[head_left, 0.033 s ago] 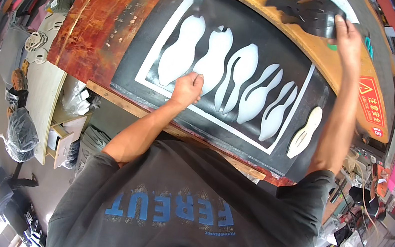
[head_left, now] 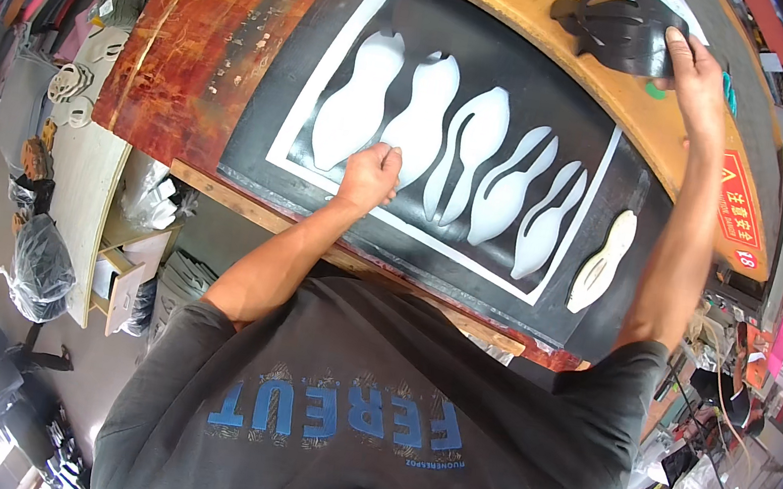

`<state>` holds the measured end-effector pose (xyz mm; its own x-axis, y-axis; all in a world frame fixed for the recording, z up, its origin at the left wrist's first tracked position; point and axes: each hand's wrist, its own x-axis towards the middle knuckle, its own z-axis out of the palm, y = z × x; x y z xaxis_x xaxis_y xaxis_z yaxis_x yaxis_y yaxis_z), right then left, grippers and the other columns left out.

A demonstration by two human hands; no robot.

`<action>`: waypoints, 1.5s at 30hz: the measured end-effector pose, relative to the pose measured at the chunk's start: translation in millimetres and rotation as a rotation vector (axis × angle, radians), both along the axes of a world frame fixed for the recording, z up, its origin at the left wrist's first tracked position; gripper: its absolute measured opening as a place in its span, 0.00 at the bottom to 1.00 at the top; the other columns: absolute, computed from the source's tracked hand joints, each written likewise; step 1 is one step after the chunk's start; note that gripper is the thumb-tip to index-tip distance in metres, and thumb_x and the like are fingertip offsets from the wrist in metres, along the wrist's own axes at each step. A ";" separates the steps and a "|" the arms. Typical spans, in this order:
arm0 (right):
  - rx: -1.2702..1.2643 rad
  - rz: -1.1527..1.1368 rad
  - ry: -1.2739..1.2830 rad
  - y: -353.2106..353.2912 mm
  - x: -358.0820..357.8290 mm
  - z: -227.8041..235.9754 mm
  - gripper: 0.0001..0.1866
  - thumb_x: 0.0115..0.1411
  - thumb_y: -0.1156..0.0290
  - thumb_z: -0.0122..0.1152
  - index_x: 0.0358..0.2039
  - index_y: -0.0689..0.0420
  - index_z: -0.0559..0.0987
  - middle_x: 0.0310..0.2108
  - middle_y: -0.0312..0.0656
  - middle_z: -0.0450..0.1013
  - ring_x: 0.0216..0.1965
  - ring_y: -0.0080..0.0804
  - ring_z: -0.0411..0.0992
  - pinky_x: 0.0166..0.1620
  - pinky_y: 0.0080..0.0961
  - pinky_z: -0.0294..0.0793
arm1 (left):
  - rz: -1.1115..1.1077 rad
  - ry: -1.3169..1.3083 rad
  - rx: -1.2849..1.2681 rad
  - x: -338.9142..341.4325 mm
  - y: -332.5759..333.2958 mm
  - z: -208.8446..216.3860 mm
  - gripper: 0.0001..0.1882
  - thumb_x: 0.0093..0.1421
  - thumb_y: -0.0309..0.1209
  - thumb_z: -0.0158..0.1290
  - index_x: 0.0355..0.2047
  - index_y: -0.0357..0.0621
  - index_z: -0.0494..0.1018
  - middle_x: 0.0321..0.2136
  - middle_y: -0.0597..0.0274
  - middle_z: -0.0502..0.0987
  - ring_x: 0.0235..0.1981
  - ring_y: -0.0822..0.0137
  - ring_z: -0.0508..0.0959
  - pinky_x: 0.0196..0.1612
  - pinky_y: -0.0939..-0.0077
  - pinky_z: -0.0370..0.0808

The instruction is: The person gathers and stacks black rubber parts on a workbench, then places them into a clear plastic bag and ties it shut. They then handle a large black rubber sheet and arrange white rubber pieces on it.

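My left hand (head_left: 371, 177) is closed in a fist over the lower end of a white sole-shaped form (head_left: 430, 100) on the black board (head_left: 263, 126). Whatever its fingers may hold is hidden. At the far right, my right hand (head_left: 696, 82) grips a thin black piece with curved slots (head_left: 631, 38) by its right end, above the yellow beam (head_left: 505, 5). Several white shapes lie in a row inside a white rectangular outline (head_left: 314, 84); those to the right have slots. Outside the outline, at right, rests a cream sole-shaped piece (head_left: 603, 264).
The yellow beam with a red warning label (head_left: 740, 203) arches across the far side. To the left is a worn reddish-brown surface (head_left: 200, 38). A wooden strip (head_left: 228, 197) edges the near side. A plastic-wrapped bundle (head_left: 44, 266) and a person (head_left: 17, 382) appear at lower left.
My right hand has shifted to the right with the black slotted piece, which now shows its slots more broadly. A thin grey strand at the top of the outline is gone. My left hand stays put.
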<state>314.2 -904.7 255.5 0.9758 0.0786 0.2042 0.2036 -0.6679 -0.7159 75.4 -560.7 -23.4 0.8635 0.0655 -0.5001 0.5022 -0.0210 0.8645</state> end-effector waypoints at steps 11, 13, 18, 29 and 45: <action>0.187 0.377 0.315 134.8 -99.4 31.7 0.17 0.72 0.59 0.65 0.49 0.61 0.85 0.29 0.32 0.79 0.19 0.14 0.72 0.22 0.14 0.72 | -0.061 -0.944 0.549 -6.7 25.7 148.1 0.67 0.43 0.45 0.81 0.76 0.36 0.53 0.72 0.35 0.58 0.74 0.41 0.60 0.74 0.51 0.61; 0.245 0.392 0.342 176.3 -111.5 15.4 0.24 0.70 0.55 0.68 0.56 0.62 0.83 0.36 0.35 0.82 0.28 0.15 0.76 0.21 0.14 0.72 | -0.085 -0.997 0.691 9.8 34.5 182.2 0.77 0.38 0.50 0.82 0.77 0.33 0.44 0.73 0.29 0.51 0.75 0.34 0.55 0.75 0.49 0.60; 0.506 0.495 0.236 272.6 -139.7 -27.6 0.41 0.69 0.46 0.68 0.70 0.65 0.71 0.63 0.49 0.74 0.64 0.34 0.70 0.69 0.33 0.65 | -0.037 -0.940 0.512 11.8 75.7 197.5 0.70 0.43 0.41 0.79 0.77 0.35 0.44 0.66 0.32 0.58 0.68 0.35 0.62 0.70 0.47 0.65; 0.225 0.262 0.363 412.1 -157.1 -30.1 0.16 0.67 0.60 0.74 0.39 0.64 0.87 0.29 0.29 0.79 0.33 0.15 0.73 0.36 0.21 0.75 | -0.065 -0.968 0.698 -2.5 228.2 165.4 0.67 0.40 0.49 0.80 0.76 0.45 0.55 0.73 0.33 0.50 0.72 0.31 0.54 0.73 0.40 0.55; 0.528 0.084 0.532 510.2 -227.4 -158.5 0.37 0.75 0.49 0.60 0.71 0.67 0.68 0.60 0.50 0.77 0.61 0.38 0.75 0.60 0.35 0.78 | 0.260 0.063 -1.132 -27.0 385.5 45.8 0.20 0.69 0.30 0.52 0.59 0.43 0.74 0.54 0.59 0.81 0.53 0.61 0.81 0.60 0.61 0.77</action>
